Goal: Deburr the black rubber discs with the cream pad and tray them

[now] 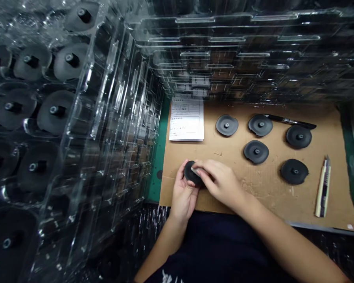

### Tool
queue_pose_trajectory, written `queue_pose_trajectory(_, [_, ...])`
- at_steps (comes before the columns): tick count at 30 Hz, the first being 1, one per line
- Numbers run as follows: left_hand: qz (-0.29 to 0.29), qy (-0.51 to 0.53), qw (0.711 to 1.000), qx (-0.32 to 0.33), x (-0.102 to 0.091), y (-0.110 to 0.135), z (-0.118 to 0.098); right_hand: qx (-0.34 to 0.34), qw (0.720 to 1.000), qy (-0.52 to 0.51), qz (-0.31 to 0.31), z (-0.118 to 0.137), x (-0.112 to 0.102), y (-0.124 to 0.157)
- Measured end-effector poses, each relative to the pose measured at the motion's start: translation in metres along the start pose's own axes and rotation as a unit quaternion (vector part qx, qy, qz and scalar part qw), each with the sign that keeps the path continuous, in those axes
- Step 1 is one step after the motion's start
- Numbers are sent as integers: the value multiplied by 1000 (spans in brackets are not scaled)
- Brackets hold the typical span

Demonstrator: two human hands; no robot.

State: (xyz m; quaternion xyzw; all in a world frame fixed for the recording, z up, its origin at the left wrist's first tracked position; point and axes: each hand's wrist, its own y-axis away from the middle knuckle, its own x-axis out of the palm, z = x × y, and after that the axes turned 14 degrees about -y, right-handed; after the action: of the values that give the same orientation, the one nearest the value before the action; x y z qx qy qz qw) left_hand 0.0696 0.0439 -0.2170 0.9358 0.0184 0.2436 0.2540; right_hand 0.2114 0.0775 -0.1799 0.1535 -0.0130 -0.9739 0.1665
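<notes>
Near the front edge of the cardboard, my left hand point(185, 192) is closed around the edge of a round black disc point(191, 173), its face turned up. My right hand point(218, 179) leans in from the right, fingers pinched over the disc on a small greyish piece point(195, 171) that touches its face; its kind is too small to make out. To the right lie several similar black discs with a central stem, among them one disc point(256, 152) nearby and another disc point(295, 171) farther right.
Cardboard point(224, 153) covers the green bench. A printed paper slip point(186, 120) lies at its back left, a black pen point(290, 121) at the back right, a utility knife point(323, 188) at the right. Stacked clear plastic trays point(236, 51) wall the back; more trays point(106, 129) holding discs stand left.
</notes>
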Motion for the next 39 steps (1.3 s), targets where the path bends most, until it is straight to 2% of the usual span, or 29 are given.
queue_pose_trajectory(3, [13,3,1000,-4,1,0,0,23,1000,-16,-4,-7,-11,11])
queue_pose_trajectory(6, [8,3,1000,2,1,0,0,36,994,-19,-99,-5,-11,6])
queue_pose_trajectory(7, [4,2,1000,3,1,0,1,27,993,-27,-112,-3,-8,2])
queue_pose_trajectory(9, [0,-1,1000,4,1,0,1,6,994,-47,-97,4,1,-5])
queue_pose_trajectory(11, [5,-3,1000,0,1,0,0,11,997,-63,-46,8,5,-1])
queue_pose_trajectory(13, [15,-3,1000,-7,1,0,-2,65,995,-76,-8,7,0,18])
queue_pose_trajectory(15, [25,-1,1000,-13,1,0,-4,140,986,-87,-2,-1,-11,46])
queue_pose_trajectory(17, [29,6,999,-21,2,0,-7,177,978,-101,-51,-12,-23,73])
queue_pose_trajectory(19, [31,14,999,-30,3,2,-10,179,972,-118,-102,-18,-32,90])
queue_pose_trajectory(22, [45,13,998,-49,9,9,-15,179,969,-112,-130,-9,-35,87])
queue_pose_trajectory(24, [55,2,997,-59,16,17,-18,147,974,-102,-140,8,-29,72])
queue_pose_trajectory(27, [75,-20,994,-73,24,31,-22,7,983,-95,-155,38,-14,53])
queue_pose_trajectory(29, [93,-34,991,-90,27,39,-25,-65,984,-84,-140,52,-7,50])
queue_pose_trajectory(31, [96,-43,990,-97,28,46,-27,-69,991,-82,-79,61,-7,54])
queue_pose_trajectory(33, [87,-46,991,-87,31,51,-28,-44,996,-76,-16,67,-12,59])
queue_pose_trajectory(34, [89,-48,991,-83,34,54,-28,-40,997,-67,-15,69,-15,61])
queue_pose_trajectory(37, [123,-57,987,-83,42,60,-29,-103,987,-33,-122,73,-19,68])
queue_pose_trajectory(38, [133,-61,986,-86,44,62,-31,-128,981,-34,-141,74,-20,72])
queue_pose_trajectory(39, [139,-62,985,-87,46,64,-33,-142,980,-44,-134,75,-20,76])
